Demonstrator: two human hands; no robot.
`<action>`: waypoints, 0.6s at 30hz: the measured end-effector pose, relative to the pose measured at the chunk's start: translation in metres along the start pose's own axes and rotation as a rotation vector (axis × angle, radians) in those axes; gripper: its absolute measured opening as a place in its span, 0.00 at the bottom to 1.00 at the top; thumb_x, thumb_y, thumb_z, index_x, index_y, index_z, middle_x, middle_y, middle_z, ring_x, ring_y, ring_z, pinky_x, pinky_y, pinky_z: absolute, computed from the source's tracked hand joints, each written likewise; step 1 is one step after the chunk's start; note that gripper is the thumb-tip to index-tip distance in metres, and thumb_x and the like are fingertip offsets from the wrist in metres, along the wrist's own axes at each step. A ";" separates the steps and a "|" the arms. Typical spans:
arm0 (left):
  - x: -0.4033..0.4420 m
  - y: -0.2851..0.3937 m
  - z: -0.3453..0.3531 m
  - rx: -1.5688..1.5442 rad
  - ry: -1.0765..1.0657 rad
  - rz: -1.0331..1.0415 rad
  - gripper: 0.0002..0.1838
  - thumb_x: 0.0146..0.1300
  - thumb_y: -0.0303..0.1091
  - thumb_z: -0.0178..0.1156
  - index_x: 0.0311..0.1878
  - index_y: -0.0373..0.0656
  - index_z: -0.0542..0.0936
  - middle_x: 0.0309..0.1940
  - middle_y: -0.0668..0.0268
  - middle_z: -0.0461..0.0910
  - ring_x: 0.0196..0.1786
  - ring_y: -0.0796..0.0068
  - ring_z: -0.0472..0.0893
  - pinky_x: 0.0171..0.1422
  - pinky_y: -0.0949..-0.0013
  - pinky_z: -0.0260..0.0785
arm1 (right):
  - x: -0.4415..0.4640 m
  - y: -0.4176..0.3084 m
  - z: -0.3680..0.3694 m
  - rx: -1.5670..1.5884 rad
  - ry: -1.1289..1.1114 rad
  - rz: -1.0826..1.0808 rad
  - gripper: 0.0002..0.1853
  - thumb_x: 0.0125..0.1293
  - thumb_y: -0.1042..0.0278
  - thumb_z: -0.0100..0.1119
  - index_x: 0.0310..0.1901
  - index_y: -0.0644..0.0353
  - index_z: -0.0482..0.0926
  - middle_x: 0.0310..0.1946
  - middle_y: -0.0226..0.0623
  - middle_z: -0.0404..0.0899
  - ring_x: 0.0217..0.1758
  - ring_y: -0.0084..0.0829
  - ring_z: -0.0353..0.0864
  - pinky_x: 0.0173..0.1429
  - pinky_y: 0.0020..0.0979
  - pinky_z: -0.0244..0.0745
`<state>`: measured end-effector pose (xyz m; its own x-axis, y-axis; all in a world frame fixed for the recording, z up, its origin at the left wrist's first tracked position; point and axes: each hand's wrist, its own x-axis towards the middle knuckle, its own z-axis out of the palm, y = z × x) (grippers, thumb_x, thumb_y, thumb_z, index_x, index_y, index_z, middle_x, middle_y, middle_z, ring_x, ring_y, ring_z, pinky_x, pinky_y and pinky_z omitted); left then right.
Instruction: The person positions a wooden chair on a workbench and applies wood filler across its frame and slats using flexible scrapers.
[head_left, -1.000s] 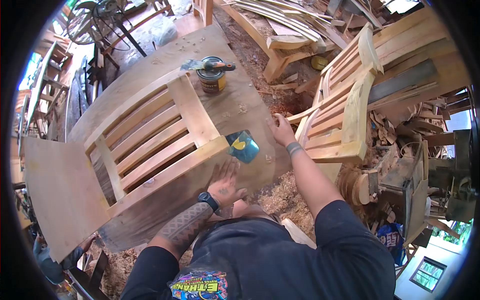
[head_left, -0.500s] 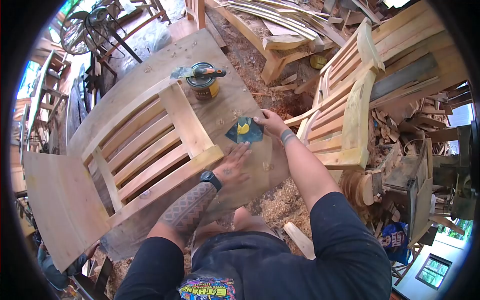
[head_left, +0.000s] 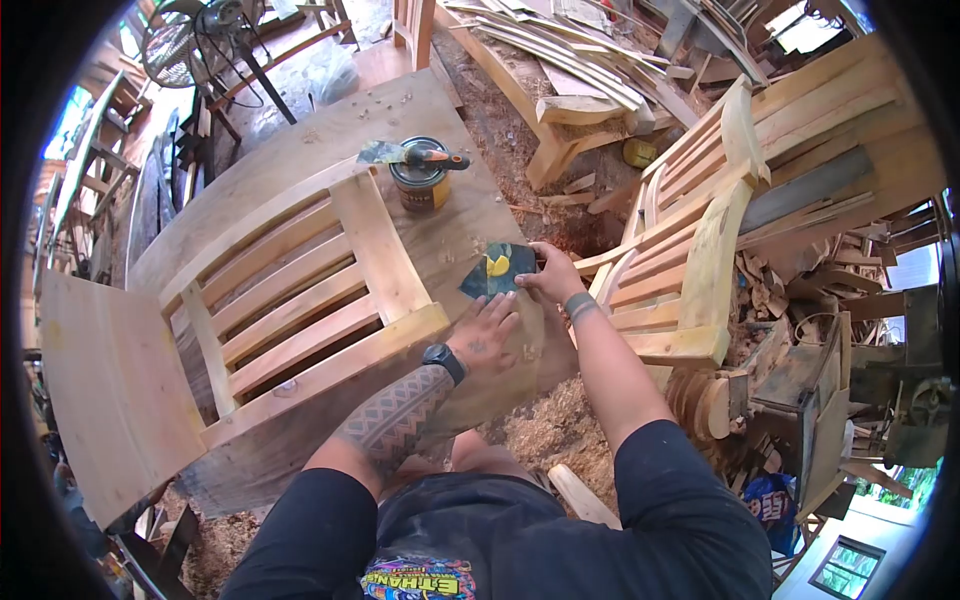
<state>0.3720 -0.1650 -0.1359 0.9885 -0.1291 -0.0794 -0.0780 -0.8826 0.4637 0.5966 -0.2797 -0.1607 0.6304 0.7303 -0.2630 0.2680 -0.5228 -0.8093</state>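
Note:
My left hand (head_left: 484,335) lies palm down on the worktable (head_left: 470,215), fingers spread, its fingertips at the lower edge of a dark sheet (head_left: 514,262). A yellow dab (head_left: 497,265) sits on that sheet. At the sheet's right edge, my right hand (head_left: 549,274) pinches it between thumb and fingers. Left of my hands rests a slatted wooden frame (head_left: 385,240). Behind it stands an open can (head_left: 420,188) with a putty knife (head_left: 440,159) laid across its top.
A second slatted wooden piece (head_left: 705,255) stands to the right of the table. Wood strips (head_left: 570,60) are piled at the back. Shavings (head_left: 550,430) cover the floor near my legs. A fan (head_left: 180,50) is at the back left.
My right hand has come in and taken hold of the dark sheet, which has shifted right, away from the frame's corner. My left hand has moved right along with it.

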 end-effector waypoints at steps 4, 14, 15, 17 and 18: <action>-0.006 0.003 0.001 -0.021 0.001 0.027 0.41 0.61 0.53 0.68 0.73 0.42 0.69 0.81 0.43 0.58 0.83 0.43 0.60 0.87 0.43 0.50 | -0.015 -0.020 -0.006 -0.049 0.205 -0.004 0.32 0.48 0.69 0.85 0.55 0.63 0.78 0.42 0.41 0.86 0.49 0.34 0.87 0.60 0.36 0.81; -0.023 0.069 -0.017 -1.806 0.365 -0.652 0.20 0.83 0.44 0.55 0.69 0.44 0.75 0.63 0.68 0.78 0.62 0.76 0.78 0.65 0.62 0.74 | -0.102 -0.087 0.033 1.340 0.050 0.250 0.13 0.73 0.79 0.64 0.56 0.59 0.76 0.45 0.36 0.87 0.39 0.28 0.88 0.39 0.29 0.86; -0.024 0.070 -0.018 -1.821 0.415 -0.678 0.19 0.83 0.45 0.55 0.68 0.44 0.76 0.60 0.68 0.79 0.61 0.75 0.78 0.65 0.61 0.75 | -0.111 -0.102 0.037 1.366 -0.022 0.246 0.15 0.72 0.78 0.66 0.57 0.59 0.76 0.45 0.35 0.86 0.40 0.27 0.89 0.41 0.29 0.86; -0.030 0.068 -0.018 -1.796 0.528 -0.687 0.17 0.83 0.45 0.54 0.62 0.44 0.78 0.53 0.66 0.82 0.57 0.71 0.82 0.63 0.59 0.77 | -0.111 -0.118 0.051 1.280 0.021 0.211 0.17 0.71 0.77 0.68 0.57 0.60 0.76 0.45 0.34 0.86 0.40 0.27 0.89 0.41 0.28 0.86; -0.035 0.065 -0.022 -1.840 0.586 -0.683 0.17 0.83 0.45 0.54 0.61 0.44 0.79 0.52 0.66 0.83 0.55 0.70 0.83 0.63 0.58 0.78 | -0.111 -0.124 0.055 1.242 0.047 0.192 0.17 0.70 0.77 0.69 0.57 0.60 0.75 0.44 0.34 0.86 0.41 0.26 0.88 0.42 0.28 0.86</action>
<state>0.3347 -0.2079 -0.0835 0.7385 0.4170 -0.5299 0.0700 0.7341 0.6754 0.4529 -0.2717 -0.0601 0.6155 0.6587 -0.4327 -0.6799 0.1661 -0.7143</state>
